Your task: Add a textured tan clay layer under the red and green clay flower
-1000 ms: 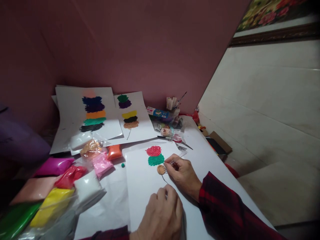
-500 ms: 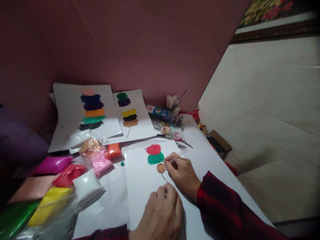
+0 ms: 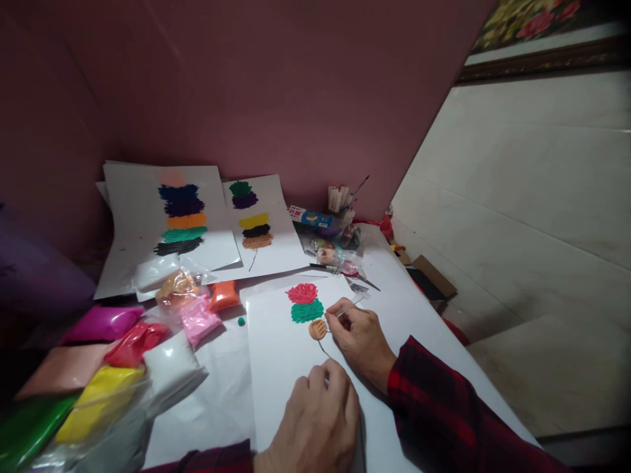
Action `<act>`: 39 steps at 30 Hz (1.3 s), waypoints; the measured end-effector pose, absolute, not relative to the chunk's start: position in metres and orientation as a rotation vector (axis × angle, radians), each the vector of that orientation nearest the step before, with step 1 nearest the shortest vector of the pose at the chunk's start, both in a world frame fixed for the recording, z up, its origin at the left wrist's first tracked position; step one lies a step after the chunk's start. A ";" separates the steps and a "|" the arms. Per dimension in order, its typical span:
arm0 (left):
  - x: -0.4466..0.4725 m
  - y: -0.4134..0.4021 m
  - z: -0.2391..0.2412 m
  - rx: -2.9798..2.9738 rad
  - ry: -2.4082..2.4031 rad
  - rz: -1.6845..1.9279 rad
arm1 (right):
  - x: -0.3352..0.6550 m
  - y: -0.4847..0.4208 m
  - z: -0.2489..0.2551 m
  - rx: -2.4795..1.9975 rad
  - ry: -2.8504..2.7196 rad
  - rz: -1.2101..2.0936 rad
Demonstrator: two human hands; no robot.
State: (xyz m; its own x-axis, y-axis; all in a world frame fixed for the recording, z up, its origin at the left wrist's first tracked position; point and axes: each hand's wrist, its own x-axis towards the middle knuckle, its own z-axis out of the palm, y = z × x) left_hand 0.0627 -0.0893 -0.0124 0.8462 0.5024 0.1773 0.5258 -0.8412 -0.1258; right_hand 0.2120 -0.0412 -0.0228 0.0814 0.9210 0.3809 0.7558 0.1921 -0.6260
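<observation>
My right hand is closed in a pinch round a thin, pale tool, whose kind I cannot make out. Beside its fingertips lies a flattened tan clay disc with grooves pressed into it. Above the disc, textured patches of green clay and red clay sit on a white sheet of paper. A thin drawn line runs down from the disc. My left hand rests on the lower part of the sheet with curled fingers; its fingertips are hidden.
Bagged coloured clay, including a yellow pack and a white pack, lies at left. A small green clay ball sits beside the sheet. Finished sheets lean at the back wall. A fork and scissors lie beyond my right hand.
The grooves on the tan disc look more numerous and clearer. My right hand has shifted very slightly; my left hand stays in nearly the same place.
</observation>
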 end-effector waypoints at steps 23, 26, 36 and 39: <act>0.063 -0.090 -0.011 -2.827 -0.774 -0.226 | 0.214 -0.038 -0.022 -1.654 -1.589 0.297; 0.063 -0.090 -0.012 -2.841 -0.778 -0.213 | 0.215 -0.038 -0.021 -1.667 -1.517 0.364; 0.064 -0.091 -0.016 -2.839 -0.800 -0.209 | 0.218 -0.034 -0.015 -1.514 -1.194 0.815; 0.065 -0.090 -0.017 -2.832 -0.802 -0.221 | 0.216 -0.036 -0.018 -1.497 -1.267 0.829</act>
State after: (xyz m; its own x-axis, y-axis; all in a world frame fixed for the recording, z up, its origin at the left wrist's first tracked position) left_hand 0.0654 -0.0898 -0.0168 0.8426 0.5024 0.1940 0.5308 -0.8357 -0.1412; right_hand 0.2162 -0.0359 -0.0176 0.2261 0.9703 0.0861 0.3098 0.0121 -0.9507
